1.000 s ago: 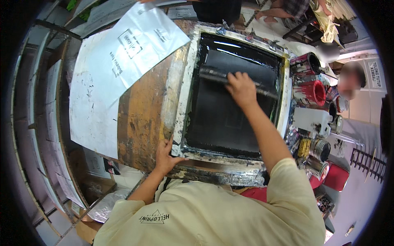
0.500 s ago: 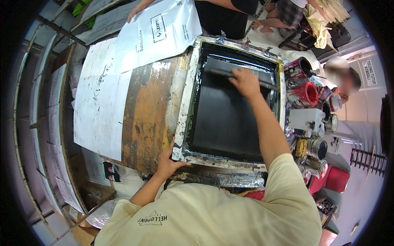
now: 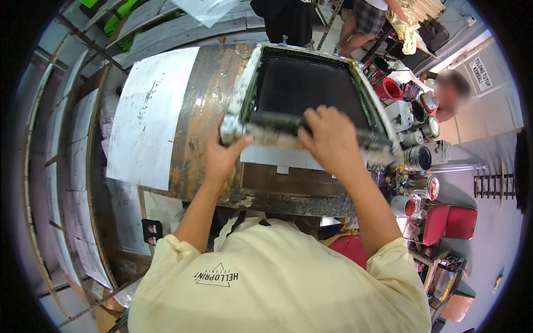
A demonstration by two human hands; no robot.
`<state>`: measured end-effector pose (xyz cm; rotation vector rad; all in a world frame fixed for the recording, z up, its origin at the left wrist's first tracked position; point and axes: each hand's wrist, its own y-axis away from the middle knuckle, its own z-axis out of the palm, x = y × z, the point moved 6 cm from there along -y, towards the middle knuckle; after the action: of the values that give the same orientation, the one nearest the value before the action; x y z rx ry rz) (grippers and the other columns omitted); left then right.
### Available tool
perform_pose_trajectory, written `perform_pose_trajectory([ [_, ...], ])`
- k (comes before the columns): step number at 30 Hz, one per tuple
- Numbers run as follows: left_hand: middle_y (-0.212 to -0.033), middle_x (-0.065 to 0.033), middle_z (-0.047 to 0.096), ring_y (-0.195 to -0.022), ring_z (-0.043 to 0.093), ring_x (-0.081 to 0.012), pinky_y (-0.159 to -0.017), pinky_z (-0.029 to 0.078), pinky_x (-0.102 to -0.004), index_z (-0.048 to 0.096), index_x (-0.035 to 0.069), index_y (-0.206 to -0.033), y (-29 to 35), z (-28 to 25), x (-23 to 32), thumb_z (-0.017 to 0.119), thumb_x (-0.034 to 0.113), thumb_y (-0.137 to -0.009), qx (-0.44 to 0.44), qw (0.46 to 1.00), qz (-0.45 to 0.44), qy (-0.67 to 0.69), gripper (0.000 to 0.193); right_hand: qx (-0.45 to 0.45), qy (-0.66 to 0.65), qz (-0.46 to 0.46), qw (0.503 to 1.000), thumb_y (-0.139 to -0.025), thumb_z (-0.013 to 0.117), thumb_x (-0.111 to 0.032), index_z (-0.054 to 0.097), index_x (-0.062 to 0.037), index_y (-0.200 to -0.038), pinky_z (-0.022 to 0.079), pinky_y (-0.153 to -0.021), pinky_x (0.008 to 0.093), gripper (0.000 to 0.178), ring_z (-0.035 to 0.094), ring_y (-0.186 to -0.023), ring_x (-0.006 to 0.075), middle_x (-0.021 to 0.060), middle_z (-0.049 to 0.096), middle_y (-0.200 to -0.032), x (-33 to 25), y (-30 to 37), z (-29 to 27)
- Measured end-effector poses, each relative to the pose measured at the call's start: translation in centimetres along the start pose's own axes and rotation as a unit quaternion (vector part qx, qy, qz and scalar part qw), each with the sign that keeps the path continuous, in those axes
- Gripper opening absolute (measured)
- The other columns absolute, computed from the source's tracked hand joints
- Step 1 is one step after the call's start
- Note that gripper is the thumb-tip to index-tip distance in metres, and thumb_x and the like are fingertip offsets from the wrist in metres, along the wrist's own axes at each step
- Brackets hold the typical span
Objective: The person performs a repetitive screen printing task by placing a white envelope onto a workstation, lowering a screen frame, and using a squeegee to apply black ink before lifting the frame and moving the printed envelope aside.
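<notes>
A screen-printing frame (image 3: 237, 99) with a whitish, ink-stained wooden rim and a black-inked mesh (image 3: 302, 83) lies before me. Its near edge is raised off the board, and a white sheet (image 3: 264, 155) shows beneath. My left hand (image 3: 221, 152) grips the near left corner, thumb apart from the fingers. My right hand (image 3: 333, 139) is closed round a dark squeegee (image 3: 272, 118) at the near end of the mesh; motion blurs that edge slightly. Clamps (image 3: 284, 40) stand at the frame's far side.
On the stained wooden table (image 3: 208, 100) lies a large white sheet (image 3: 152, 111) at the left. Ink cans and tubs (image 3: 417, 158) crowd the right side. Shelves (image 3: 89, 188) stand at far left. Other people (image 3: 369, 22) are beyond the table, near a pale plastic sheet (image 3: 205, 8).
The squeegee came toward me with my right hand. The frame's near edge rose with my left hand on it. A co-worker's white printed plastic bag moved off the table, away from me.
</notes>
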<state>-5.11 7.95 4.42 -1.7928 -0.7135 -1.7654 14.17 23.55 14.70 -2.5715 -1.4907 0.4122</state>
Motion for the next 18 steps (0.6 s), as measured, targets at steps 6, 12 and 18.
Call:
perform_pose_trajectory([
  [6, -0.157, -0.0316, 0.04, -0.149, 0.037, -0.0416, -0.122, 0.031, -0.0545, 0.031, -0.001, -0.163, -1.4, 1.7, -4.2, 0.082, 0.045, -0.091, 0.014, 0.953, 0.143, -0.267, 0.099, 0.197, 0.081, -0.008, 0.977, -0.088, 0.068, -0.04, 0.069, -0.0081, -0.096, 0.041, -0.09, 0.055, 0.033, 0.063, -0.091, 0.0299, 0.0085, 0.064, -0.087, 0.7, -5.4, -5.9],
  [12, -0.171, -0.0355, 0.009, -0.16, -0.002, -0.0533, -0.118, -0.005, -0.0787, 0.017, 0.004, -0.169, 8.5, 4.3, -16.2, 0.045, 0.089, -0.09, -0.151, 0.777, 0.045, -0.61, 0.12, 0.199, 0.099, -0.013, 0.975, -0.092, 0.065, -0.043, 0.074, -0.006, -0.097, 0.044, -0.09, 0.0521, 0.038, 0.069, -0.091, 0.0332, 0.0125, 0.072, -0.087, 1.9, -9.2, -8.4],
  [18, -0.173, -0.0323, 0.013, -0.161, 0.001, -0.05, -0.117, -0.008, -0.0789, 0.021, -0.005, -0.166, 9.6, 5.5, -18.4, 0.042, 0.091, -0.088, -0.171, 0.793, 0.028, -0.584, 0.125, 0.201, 0.094, -0.006, 0.975, -0.092, 0.065, -0.044, 0.076, -0.0046, -0.104, 0.044, -0.088, 0.0504, 0.043, 0.07, -0.092, 0.0316, 0.0112, 0.074, -0.092, 3.2, -10.6, -9.1],
])
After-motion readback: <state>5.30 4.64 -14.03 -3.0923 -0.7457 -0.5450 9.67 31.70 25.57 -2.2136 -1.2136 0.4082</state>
